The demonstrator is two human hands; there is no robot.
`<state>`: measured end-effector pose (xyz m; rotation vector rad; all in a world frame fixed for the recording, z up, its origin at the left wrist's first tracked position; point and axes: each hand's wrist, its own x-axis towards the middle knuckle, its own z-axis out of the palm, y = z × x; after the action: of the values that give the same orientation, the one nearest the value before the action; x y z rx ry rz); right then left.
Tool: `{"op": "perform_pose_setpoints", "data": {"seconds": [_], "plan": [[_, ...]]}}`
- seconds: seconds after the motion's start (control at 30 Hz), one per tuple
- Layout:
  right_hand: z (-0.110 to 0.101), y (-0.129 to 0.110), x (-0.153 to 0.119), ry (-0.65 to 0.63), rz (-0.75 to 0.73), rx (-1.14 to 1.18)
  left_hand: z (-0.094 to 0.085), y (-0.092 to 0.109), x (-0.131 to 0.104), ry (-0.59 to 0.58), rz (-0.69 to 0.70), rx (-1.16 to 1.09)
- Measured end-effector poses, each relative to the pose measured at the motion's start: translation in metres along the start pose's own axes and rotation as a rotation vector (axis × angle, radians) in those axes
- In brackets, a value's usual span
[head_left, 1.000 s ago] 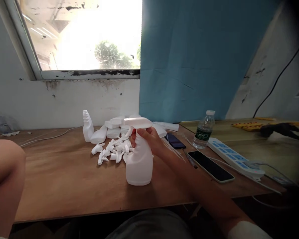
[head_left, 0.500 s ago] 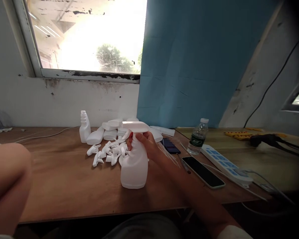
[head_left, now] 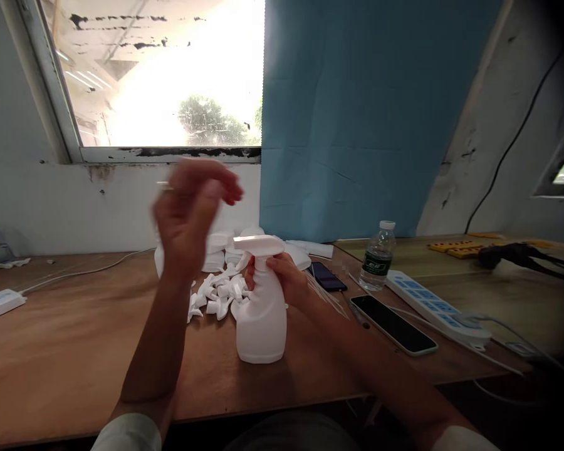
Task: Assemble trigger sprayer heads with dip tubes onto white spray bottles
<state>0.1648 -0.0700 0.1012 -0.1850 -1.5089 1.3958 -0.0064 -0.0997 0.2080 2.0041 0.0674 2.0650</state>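
A white spray bottle with its trigger head on stands upright near the table's front edge. My right hand grips it round the neck, just under the head. Raised in the air to the left is my left hand, blurred, with its fingers curled; whether anything is in them cannot be made out. Loose white trigger heads lie in a pile behind the bottle. Further back are several white bottles, partly hidden by my left hand and arm.
To the right are a clear water bottle, a black-screened phone, a darker phone, a white power strip and thin white tubes. Another power strip lies at the far left. Black cables are at the back right.
My left arm has swung in from the left edge, and the hand is now raised over the back of the table. My right hand still holds the spray bottle. The view has shifted slightly.
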Motion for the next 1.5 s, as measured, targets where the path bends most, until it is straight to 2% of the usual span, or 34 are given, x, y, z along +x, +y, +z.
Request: {"op": "perform_pose_setpoints", "data": {"seconds": [0.07,0.1,0.2,0.27,0.37,0.43,0.67,0.83,1.03,1.17,1.27,1.5], "plan": [[0.0,0.001,0.0,0.011,-0.009,-0.006,0.008,-0.006,0.002,-0.233,-0.045,-0.016],[0.0,0.001,0.0,0.014,-0.016,-0.006,0.011,-0.011,0.003,-0.336,-0.111,-0.049],[-0.002,0.003,0.0,0.003,-0.037,-0.009,0.012,-0.028,0.004,-0.505,-0.382,-0.187],[-0.004,0.005,0.0,-0.014,-0.037,-0.005,0.009,-0.037,0.003,-0.64,-0.516,-0.209],[-0.005,0.006,0.001,-0.022,-0.027,0.053,0.004,-0.042,0.002,-0.887,-0.628,-0.122],[-0.004,0.006,0.002,-0.02,-0.033,0.084,0.002,-0.041,0.002,-0.978,-0.648,-0.05],[0.0,0.003,0.002,-0.062,-0.033,0.0,0.003,-0.037,0.001,-0.993,-0.694,-0.053],[-0.003,0.006,0.001,-0.026,-0.055,0.022,0.008,-0.039,0.001,-0.92,-0.666,-0.26],[0.004,0.002,0.001,-0.018,-0.062,-0.042,0.012,-0.042,-0.002,-0.833,-0.853,-0.391],[0.004,0.001,0.001,-0.067,-0.026,-0.085,0.012,-0.04,-0.003,-0.795,-0.9,-0.404],[0.0,0.003,0.002,-0.065,-0.021,-0.004,0.012,-0.04,-0.003,-0.778,-0.908,-0.384],[-0.003,0.005,0.004,-0.099,0.009,0.016,0.011,-0.041,-0.004,-0.809,-0.881,-0.402]]}}
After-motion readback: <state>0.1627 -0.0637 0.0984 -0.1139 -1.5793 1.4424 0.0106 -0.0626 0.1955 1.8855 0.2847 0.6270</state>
